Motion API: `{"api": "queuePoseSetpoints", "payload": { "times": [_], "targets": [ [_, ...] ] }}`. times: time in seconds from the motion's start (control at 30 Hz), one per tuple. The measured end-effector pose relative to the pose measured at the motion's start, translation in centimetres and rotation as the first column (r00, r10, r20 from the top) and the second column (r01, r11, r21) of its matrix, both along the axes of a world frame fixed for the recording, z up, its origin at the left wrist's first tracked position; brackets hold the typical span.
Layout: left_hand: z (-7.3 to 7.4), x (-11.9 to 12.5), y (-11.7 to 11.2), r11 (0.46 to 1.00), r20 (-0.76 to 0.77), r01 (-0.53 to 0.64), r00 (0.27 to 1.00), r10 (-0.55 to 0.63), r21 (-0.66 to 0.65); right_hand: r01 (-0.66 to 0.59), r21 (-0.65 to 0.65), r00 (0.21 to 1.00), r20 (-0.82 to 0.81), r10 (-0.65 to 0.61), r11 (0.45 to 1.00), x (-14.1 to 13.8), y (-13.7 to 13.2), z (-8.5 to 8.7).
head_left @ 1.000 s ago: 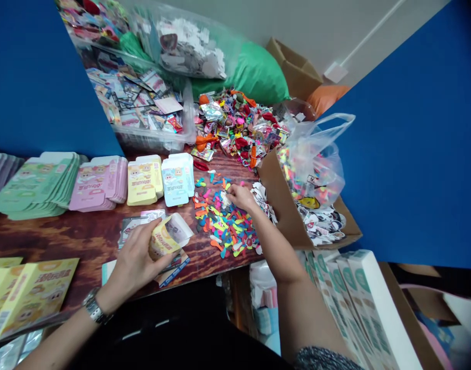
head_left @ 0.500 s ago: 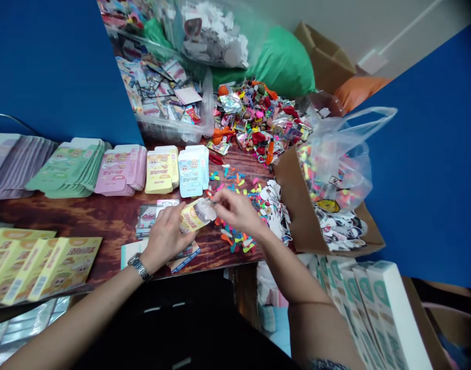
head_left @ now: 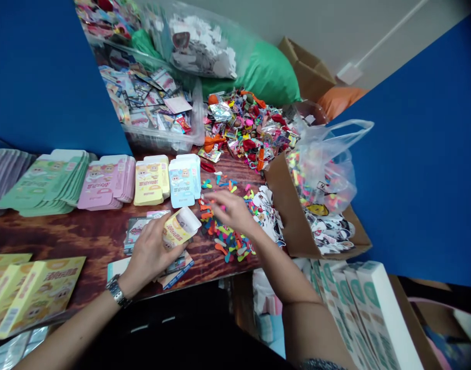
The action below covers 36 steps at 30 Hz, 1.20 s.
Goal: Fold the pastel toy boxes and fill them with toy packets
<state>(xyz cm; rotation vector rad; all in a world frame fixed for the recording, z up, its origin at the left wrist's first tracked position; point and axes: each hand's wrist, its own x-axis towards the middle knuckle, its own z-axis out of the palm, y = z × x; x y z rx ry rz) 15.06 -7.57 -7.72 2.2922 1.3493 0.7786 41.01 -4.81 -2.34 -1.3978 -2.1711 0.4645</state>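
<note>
My left hand (head_left: 150, 257) grips a small open cream-and-yellow cardboard box (head_left: 180, 227), its white inner flap showing. My right hand (head_left: 229, 210) hovers over a scatter of small multicoloured uninflated balloons (head_left: 224, 237), its fingers apart and holding nothing I can see. The hand hides part of that scatter. Below my left hand lie several printed sticker sheets (head_left: 137, 234) on the wood-grain table (head_left: 92, 236).
Flat printed boxes stand in green, pink, yellow and blue stacks (head_left: 148, 181) along the table. Behind are a plastic tub of packets (head_left: 150, 110) and a heap of mixed trinkets (head_left: 243, 128). A cardboard box (head_left: 287, 205) with a plastic bag (head_left: 323, 174) stands right; white boxes (head_left: 358, 313) stand below.
My right hand has moved away from the yellow box, down and to the right, over the balloons. My left hand has moved the box slightly down and left. The view has shifted slightly.
</note>
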Motion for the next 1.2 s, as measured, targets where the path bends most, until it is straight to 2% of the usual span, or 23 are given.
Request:
{"api": "queuePoseSetpoints", "payload": {
  "times": [0.07,0.1,0.17,0.3,0.43,0.63,0.7,0.83,0.93,1.03,1.13,1.2],
  "targets": [
    [0.3,0.0,-0.1,1.000,0.005,0.001,1.000,-0.001,-0.017,0.220,-0.036,0.966,0.149,-0.213,0.975,2.7,2.7,-1.2],
    [0.4,0.0,-0.2,1.000,0.010,0.004,1.000,-0.004,-0.015,0.282,-0.063,0.931,0.259,-0.257,0.957,3.9,4.1,-2.0],
    [0.6,0.1,-0.3,1.000,0.013,0.018,1.000,-0.018,-0.014,0.316,-0.081,0.906,0.322,-0.275,0.945,5.5,6.5,-3.5],
    [0.7,0.1,-0.3,0.998,-0.008,0.039,0.999,-0.040,-0.048,0.245,-0.136,0.903,0.393,-0.175,0.960,6.2,9.0,-5.5],
    [0.6,-0.2,-0.4,0.995,-0.009,0.050,0.999,-0.051,-0.084,0.162,-0.208,0.888,0.457,-0.051,0.965,6.4,7.9,-5.2],
    [0.4,-0.5,-0.7,0.991,0.006,0.076,0.997,-0.076,-0.114,0.094,-0.314,0.852,0.517,0.087,0.945,8.1,2.8,-2.4],
    [0.5,-0.3,-0.8,0.988,0.015,0.100,0.995,-0.099,-0.120,0.099,-0.281,0.870,0.490,0.054,0.955,7.9,2.5,-2.2],
    [1.1,0.2,-1.0,0.982,0.032,0.116,0.993,-0.112,-0.147,0.227,-0.118,0.909,0.381,-0.167,0.967,6.1,5.7,-3.8],
    [1.5,0.2,-1.3,0.988,0.031,0.087,0.996,-0.084,-0.130,0.275,-0.087,0.904,0.361,-0.227,0.958,4.0,8.5,-5.6],
    [1.7,-0.1,-1.5,0.994,0.033,0.054,0.998,-0.052,-0.092,0.199,-0.085,0.926,0.343,-0.159,0.976,1.8,8.7,-6.8],
    [1.8,-0.1,-1.5,0.996,0.038,0.055,0.998,-0.053,-0.077,0.042,-0.093,0.943,0.332,-0.009,0.995,0.8,6.0,-7.0],
    [1.8,0.0,-1.4,0.993,0.036,0.079,0.996,-0.076,-0.083,-0.075,-0.108,0.937,0.333,0.107,0.991,1.5,3.6,-6.2]
  ]
}}
